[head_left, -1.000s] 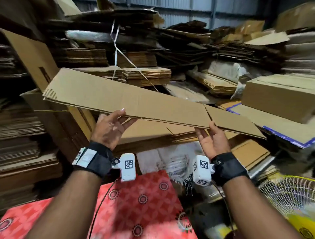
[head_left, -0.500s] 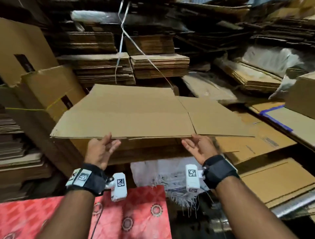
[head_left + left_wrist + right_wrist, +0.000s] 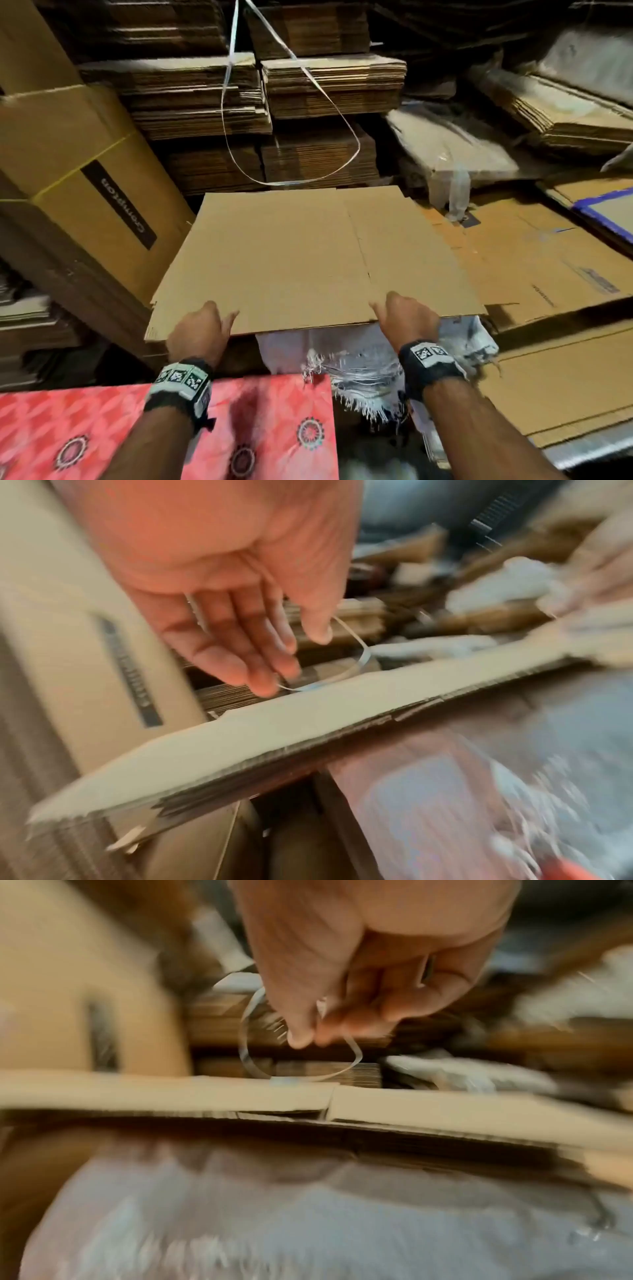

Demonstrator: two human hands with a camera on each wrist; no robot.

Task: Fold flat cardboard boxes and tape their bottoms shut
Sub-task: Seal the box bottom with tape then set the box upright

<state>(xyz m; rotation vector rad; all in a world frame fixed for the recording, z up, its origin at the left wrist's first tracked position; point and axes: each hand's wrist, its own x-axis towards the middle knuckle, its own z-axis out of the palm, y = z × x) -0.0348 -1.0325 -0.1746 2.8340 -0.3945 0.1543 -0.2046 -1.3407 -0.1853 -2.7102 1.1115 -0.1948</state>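
Note:
A flat brown cardboard box (image 3: 291,260) lies level on a pile in front of me, a crease running down its right third. My left hand (image 3: 202,329) is at its near left edge. The left wrist view shows that hand (image 3: 274,664) with straight fingers just above the cardboard (image 3: 274,737), holding nothing. At the near edge by the crease, my right hand (image 3: 406,317) is knuckles up. Seen from the right wrist, this hand (image 3: 308,1039) curls its fingers toward the thumb over the cardboard (image 3: 205,1093), with nothing in it.
A tall printed carton (image 3: 85,192) leans at the left. Bundled stacks of flat cardboard (image 3: 332,85) rise behind, and a white strap loop (image 3: 291,181) hangs over the far edge. Flat sheets (image 3: 531,267) spread right. A frayed white sack (image 3: 359,359) and red patterned cloth (image 3: 68,435) lie near.
The flat cardboard was held up on both palms; it has come down onto the pile. Both hands have turned palm down and let go of it.

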